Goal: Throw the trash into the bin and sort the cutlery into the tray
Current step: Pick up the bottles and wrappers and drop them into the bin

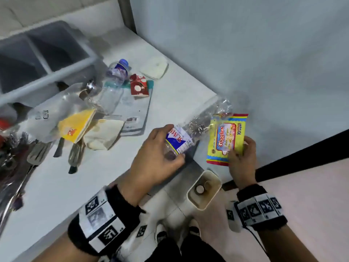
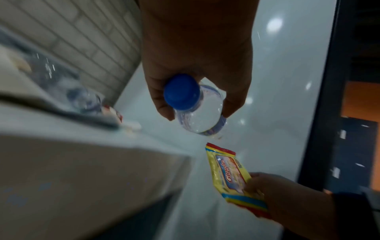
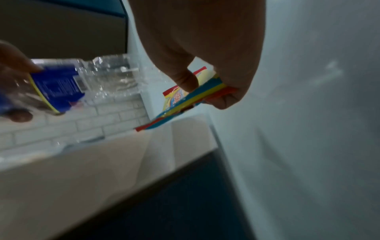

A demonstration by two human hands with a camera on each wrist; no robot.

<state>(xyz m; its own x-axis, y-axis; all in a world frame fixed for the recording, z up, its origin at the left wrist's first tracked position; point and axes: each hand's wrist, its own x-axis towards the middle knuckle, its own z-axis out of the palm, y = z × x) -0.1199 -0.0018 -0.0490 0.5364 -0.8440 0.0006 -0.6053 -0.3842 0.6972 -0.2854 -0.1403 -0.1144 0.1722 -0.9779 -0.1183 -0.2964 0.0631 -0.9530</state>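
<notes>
Bottle [image 1: 181, 140] (gripped) past counter edge [image 1: 190, 118]

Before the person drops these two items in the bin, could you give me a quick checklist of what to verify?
1. Left hand grips the plastic bottle: ok.
2. Bottle cap is on: ok.
3. Right hand pinches the wipes packet: ok.
4. Bin mouth is open below the hands: ok.
5. Both items are directly over the bin: not ok, they sit beyond its rim.
6. Forks on the counter are sorted into the tray: not ok.
</notes>
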